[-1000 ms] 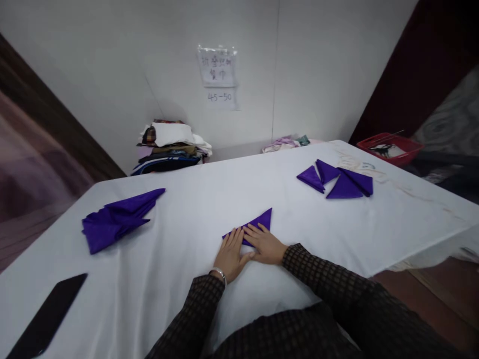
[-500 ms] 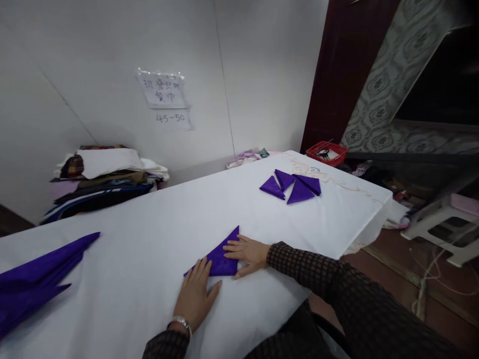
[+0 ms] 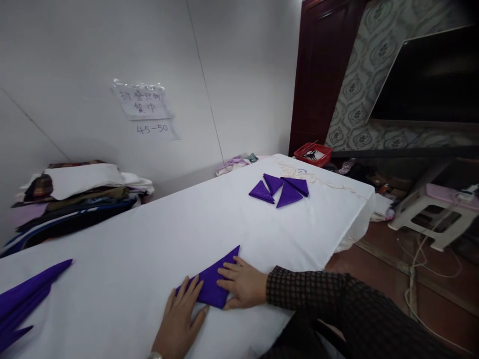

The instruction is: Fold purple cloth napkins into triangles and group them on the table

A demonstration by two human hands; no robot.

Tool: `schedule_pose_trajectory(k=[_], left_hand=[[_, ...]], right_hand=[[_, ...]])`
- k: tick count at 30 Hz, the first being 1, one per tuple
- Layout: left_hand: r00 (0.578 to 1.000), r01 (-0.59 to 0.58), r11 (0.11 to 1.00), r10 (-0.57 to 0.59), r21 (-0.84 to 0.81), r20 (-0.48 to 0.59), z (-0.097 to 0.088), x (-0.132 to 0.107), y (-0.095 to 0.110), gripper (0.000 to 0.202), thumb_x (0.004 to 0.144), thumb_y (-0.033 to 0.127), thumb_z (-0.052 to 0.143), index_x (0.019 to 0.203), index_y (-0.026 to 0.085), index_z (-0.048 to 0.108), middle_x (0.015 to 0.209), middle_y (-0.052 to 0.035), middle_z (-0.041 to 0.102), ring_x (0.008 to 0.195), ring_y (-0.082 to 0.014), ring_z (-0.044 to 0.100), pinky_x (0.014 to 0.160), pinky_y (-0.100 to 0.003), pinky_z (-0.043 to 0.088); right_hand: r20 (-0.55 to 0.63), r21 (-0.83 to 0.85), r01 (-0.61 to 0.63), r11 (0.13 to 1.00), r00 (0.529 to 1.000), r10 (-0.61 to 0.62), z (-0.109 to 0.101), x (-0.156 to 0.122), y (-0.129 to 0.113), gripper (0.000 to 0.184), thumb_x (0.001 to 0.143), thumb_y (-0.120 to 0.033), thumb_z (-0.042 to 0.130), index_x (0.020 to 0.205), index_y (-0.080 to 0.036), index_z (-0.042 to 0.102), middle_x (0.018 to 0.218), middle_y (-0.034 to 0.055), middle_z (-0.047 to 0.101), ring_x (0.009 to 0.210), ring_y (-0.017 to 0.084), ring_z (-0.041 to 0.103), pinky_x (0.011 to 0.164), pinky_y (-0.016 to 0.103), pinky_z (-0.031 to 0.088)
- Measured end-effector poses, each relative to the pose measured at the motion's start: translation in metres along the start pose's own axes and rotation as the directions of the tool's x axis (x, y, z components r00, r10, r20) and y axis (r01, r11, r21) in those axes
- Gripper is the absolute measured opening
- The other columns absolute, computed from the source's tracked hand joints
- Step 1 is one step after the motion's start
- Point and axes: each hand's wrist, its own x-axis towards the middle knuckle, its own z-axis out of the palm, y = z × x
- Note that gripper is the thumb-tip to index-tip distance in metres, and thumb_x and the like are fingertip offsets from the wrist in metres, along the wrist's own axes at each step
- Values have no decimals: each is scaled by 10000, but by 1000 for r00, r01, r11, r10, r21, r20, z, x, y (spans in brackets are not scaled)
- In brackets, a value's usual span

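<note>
One head-worn camera looks forward and down along the table [image 3: 149,239], angled to the right, with the wall [image 3: 75,50] filling the upper left of the frame. It is nearest the left hand [image 3: 179,319] and right hand [image 3: 243,286] at bottom centre; the table's far end lies mid-frame.

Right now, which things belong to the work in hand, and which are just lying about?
In hand: purple napkin under left hand and right hand; four folded purple triangles; purple cloth pile.
Lying about: clothes stack; red basket; white stool; wall note.
</note>
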Motion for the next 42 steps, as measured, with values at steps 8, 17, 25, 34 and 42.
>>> schedule_pose_trajectory(k=[8, 17, 25, 34, 42], left_hand=[[1000, 18, 1000, -18, -20, 14, -3, 1, 2, 548, 852, 425, 424, 1366, 235, 401, 1424, -51, 401, 1342, -280, 298, 1065, -530, 282], [999, -43, 999, 43, -29, 14, -11, 3, 1, 614, 820, 500, 482, 1380, 277, 367, 1407, -43, 432, 1342, -287, 295, 1080, -539, 226], [997, 36, 997, -31, -68, 72, -12, 3, 7, 592, 831, 520, 454, 1361, 263, 402, 1433, -58, 388, 1345, -285, 289, 1069, -543, 232], [995, 88, 995, -86, -37, 58, -6, -1, 11, 597, 847, 509, 420, 1389, 268, 350, 1447, -65, 364, 1350, -291, 277, 1060, -564, 217], [985, 134, 988, -124, -79, 123, -15, 0, 22, 596, 862, 512, 402, 1395, 254, 335, 1463, -94, 330, 1364, -296, 233, 1050, -620, 140]], right_hand=[[-12, 33, 46, 998, 999, -46, 3, 3, 8, 599, 877, -527, 436, 1343, -152, 413, 1438, 143, 361, 1344, 269, 267, 1091, 493, 138], [-2, 79, -43, 996, 999, 44, 1, -8, -1, 638, 880, -570, 399, 1359, -148, 407, 1439, 164, 351, 1345, 272, 266, 1090, 495, 150], [64, 78, 60, 995, 996, -65, -5, 1, 20, 549, 887, -441, 445, 1374, -194, 384, 1458, 122, 331, 1361, 255, 232, 1095, 514, 64], [84, 98, 125, 987, 987, -134, -9, 8, 37, 622, 866, -499, 473, 1385, -172, 364, 1455, 121, 335, 1366, 249, 224, 1098, 506, 83], [-21, 253, -283, 925, 954, 297, -18, 15, 73, 443, 905, -360, 440, 1299, -167, 496, 1370, 109, 467, 1295, 218, 375, 1056, 412, 298]])
